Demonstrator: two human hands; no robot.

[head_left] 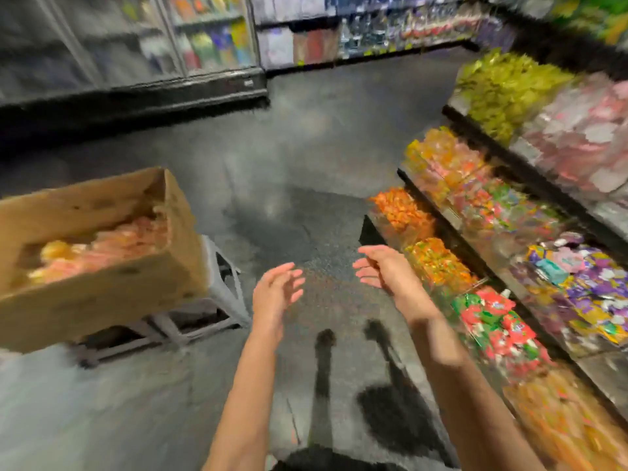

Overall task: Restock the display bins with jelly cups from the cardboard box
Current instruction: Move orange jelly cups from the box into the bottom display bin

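An open cardboard box (102, 283) sits at the left on a grey plastic stool (221, 290). Inside it lie pink and orange jelly cups (102, 246). Tiered clear display bins (492, 253) full of colourful sweets run along the right. My left hand (277, 294) and my right hand (384, 270) hover in mid-air over the floor between box and bins. Both hands have relaxed, spread fingers and hold nothing. The whole view is blurred by motion.
Grey speckled floor (306, 158) stretches ahead between the box and the bins. Glass-door coolers (136, 45) line the far left and stocked shelves (373, 28) line the back wall. Shadows of my arms fall on the floor below my hands.
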